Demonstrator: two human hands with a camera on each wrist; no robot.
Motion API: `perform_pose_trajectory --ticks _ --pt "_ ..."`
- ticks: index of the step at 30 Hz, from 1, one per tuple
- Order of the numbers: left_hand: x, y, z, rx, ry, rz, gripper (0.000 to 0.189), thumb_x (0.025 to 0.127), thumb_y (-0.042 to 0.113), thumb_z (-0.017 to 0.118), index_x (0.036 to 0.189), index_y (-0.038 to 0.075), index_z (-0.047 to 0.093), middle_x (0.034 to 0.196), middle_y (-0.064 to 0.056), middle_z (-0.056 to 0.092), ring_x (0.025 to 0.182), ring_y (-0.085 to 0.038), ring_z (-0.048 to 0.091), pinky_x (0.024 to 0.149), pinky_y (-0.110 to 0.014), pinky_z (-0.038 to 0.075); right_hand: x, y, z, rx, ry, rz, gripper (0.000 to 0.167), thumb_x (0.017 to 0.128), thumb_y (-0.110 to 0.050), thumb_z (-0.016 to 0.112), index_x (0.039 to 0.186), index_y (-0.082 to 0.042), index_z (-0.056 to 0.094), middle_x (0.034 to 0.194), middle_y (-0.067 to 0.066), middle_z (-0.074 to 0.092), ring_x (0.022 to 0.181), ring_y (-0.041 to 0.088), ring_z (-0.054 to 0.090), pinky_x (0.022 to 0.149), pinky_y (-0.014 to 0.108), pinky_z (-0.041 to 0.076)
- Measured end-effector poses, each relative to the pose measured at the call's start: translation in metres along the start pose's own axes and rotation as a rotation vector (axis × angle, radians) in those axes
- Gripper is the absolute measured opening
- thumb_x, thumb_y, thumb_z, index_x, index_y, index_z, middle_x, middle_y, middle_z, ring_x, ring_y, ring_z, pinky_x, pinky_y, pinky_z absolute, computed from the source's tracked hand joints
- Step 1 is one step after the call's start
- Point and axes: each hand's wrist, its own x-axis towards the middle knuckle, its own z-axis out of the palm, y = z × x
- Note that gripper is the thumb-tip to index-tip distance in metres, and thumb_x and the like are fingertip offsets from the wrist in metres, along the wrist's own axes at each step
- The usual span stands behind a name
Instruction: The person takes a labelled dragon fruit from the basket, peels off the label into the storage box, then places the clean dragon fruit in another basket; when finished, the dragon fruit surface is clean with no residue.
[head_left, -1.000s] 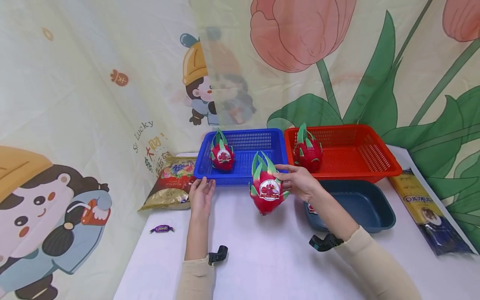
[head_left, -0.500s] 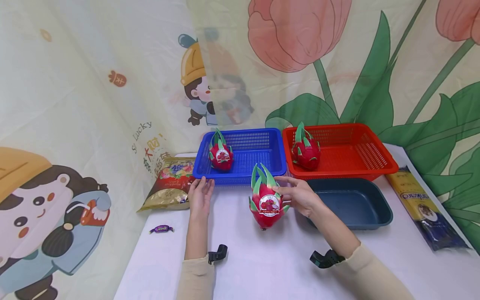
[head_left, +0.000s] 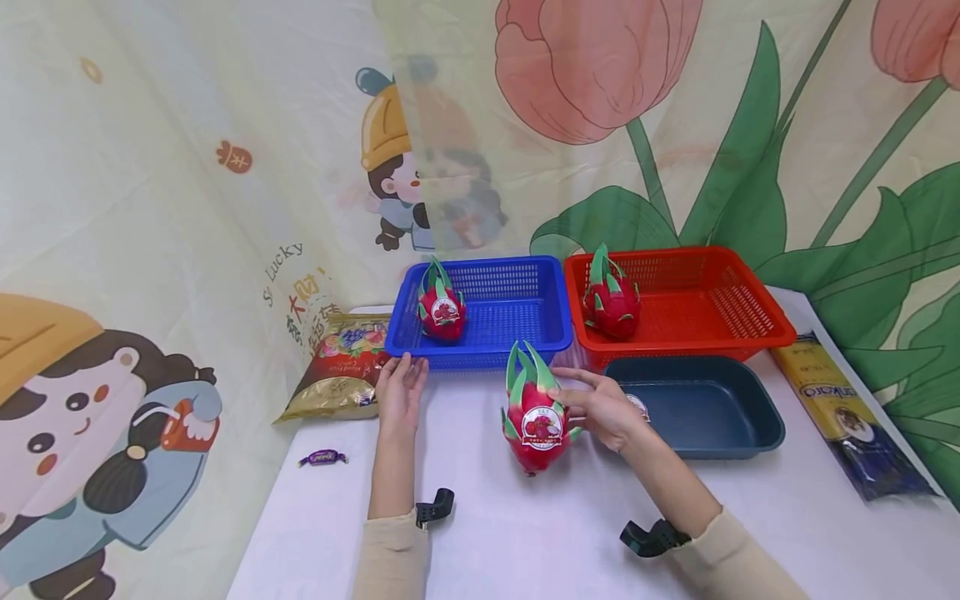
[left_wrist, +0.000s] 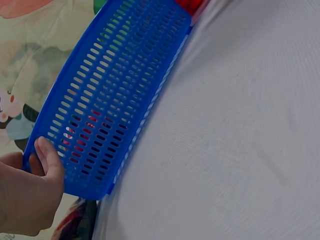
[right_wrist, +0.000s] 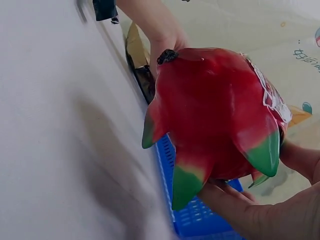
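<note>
My right hand (head_left: pixel 603 408) grips a red dragon fruit (head_left: pixel 534 429) with green leaf tips and a round label, held over the white table in front of the baskets. Up close in the right wrist view, the dragon fruit (right_wrist: pixel 210 110) shows its dark stub end, with fingers and thumb around its far side. At the near left corner of the blue basket (head_left: pixel 480 358), my left hand (head_left: pixel 401 396) pinches the rim; the left wrist view shows the thumb on the basket's outer wall (left_wrist: pixel 95 110). A second dragon fruit (head_left: pixel 442 315) lies inside that basket.
Right of the blue basket stands a red basket (head_left: pixel 720 333) holding another dragon fruit (head_left: pixel 613 307). A dark blue tub (head_left: pixel 705 408) sits before it. A candy bag (head_left: pixel 341 371) and purple wrapped candy (head_left: pixel 324 457) lie left, a yellow-blue packet (head_left: pixel 847 417) right.
My right hand has brought the dragon fruit lower and nearer to me, away from the blue basket's front. The left hand has stayed at the basket rim.
</note>
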Motion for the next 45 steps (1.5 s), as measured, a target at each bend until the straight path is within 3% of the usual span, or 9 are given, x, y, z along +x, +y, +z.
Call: perform_pose_trajectory --ticks 11,16,22,25,28,31,35,39,45 --pt "-0.001 -0.001 0.0 0.022 -0.036 -0.008 0.011 0.106 0.007 0.059 0.106 0.005 0.049 0.099 -0.009 0.06 0.092 -0.023 0.07 0.098 -0.036 0.06 0.004 0.015 -0.002 0.0 0.03 0.006 0.065 0.096 -0.023 0.076 0.154 -0.009 0.049 0.135 0.019 0.061 0.11 0.029 0.065 0.086 0.037 0.062" --pt "-0.005 -0.008 0.004 0.075 -0.101 -0.023 0.011 0.107 0.006 0.057 0.103 0.004 0.048 0.098 -0.01 0.063 0.092 -0.024 0.071 0.098 -0.038 0.06 0.004 0.019 0.0 0.002 0.048 -0.004 0.065 0.095 -0.023 0.077 0.152 -0.008 0.051 0.134 0.019 0.063 0.111 0.029 0.064 0.086 0.036 0.062" --pt "-0.014 -0.025 0.009 0.279 -0.257 -0.089 0.007 0.106 0.004 0.057 0.11 0.002 0.052 0.106 -0.014 0.065 0.096 -0.024 0.073 0.098 -0.042 0.06 0.002 0.023 0.001 -0.017 0.078 0.0 0.063 0.096 -0.027 0.077 0.151 -0.007 0.052 0.14 0.021 0.062 0.117 0.03 0.065 0.09 0.035 0.061" --pt "-0.024 -0.035 0.015 0.448 -0.407 -0.149 0.019 0.104 0.006 0.06 0.12 -0.004 0.055 0.118 -0.021 0.067 0.104 -0.026 0.073 0.101 -0.049 0.058 0.001 0.025 0.003 -0.045 0.087 0.012 0.065 0.096 -0.032 0.076 0.151 -0.006 0.052 0.143 0.022 0.059 0.125 0.033 0.061 0.093 0.035 0.061" --pt "-0.036 -0.043 0.023 0.633 -0.575 -0.187 0.035 0.103 0.009 0.063 0.132 -0.009 0.056 0.124 -0.022 0.068 0.11 -0.028 0.072 0.103 -0.053 0.056 0.0 0.026 0.005 -0.064 0.105 0.013 0.065 0.096 -0.035 0.076 0.15 -0.007 0.054 0.143 0.021 0.06 0.127 0.034 0.059 0.094 0.033 0.06" --pt "-0.045 -0.05 0.028 0.769 -0.667 -0.185 0.043 0.102 0.013 0.067 0.138 -0.008 0.057 0.121 -0.016 0.071 0.108 -0.025 0.072 0.101 -0.049 0.058 0.0 0.026 0.004 -0.095 0.126 -0.03 0.06 0.097 -0.034 0.076 0.147 -0.007 0.056 0.14 0.019 0.063 0.124 0.032 0.06 0.093 0.032 0.06" --pt "-0.049 -0.059 0.03 0.825 -0.684 -0.166 0.044 0.1 0.013 0.071 0.138 -0.004 0.059 0.116 -0.011 0.072 0.103 -0.02 0.072 0.095 -0.043 0.061 -0.001 0.025 0.003 -0.146 0.156 -0.123 0.056 0.097 -0.029 0.076 0.144 -0.004 0.058 0.138 0.019 0.065 0.124 0.033 0.062 0.1 0.038 0.058" --pt "-0.051 -0.063 0.031 0.792 -0.675 -0.155 0.042 0.099 0.01 0.072 0.136 -0.005 0.059 0.113 -0.01 0.072 0.099 -0.02 0.073 0.092 -0.043 0.062 -0.006 0.022 0.001 -0.218 0.206 -0.214 0.053 0.096 -0.027 0.078 0.141 -0.006 0.06 0.139 0.017 0.064 0.128 0.034 0.061 0.104 0.043 0.056" --pt "-0.055 -0.065 0.034 0.781 -0.645 -0.142 0.043 0.097 0.011 0.074 0.135 -0.004 0.061 0.109 -0.01 0.07 0.094 -0.019 0.073 0.09 -0.042 0.063 -0.018 0.016 -0.008 -0.363 0.283 -0.336 0.04 0.096 -0.025 0.078 0.132 -0.01 0.068 0.124 0.011 0.072 0.115 0.028 0.068 0.092 0.025 0.059"
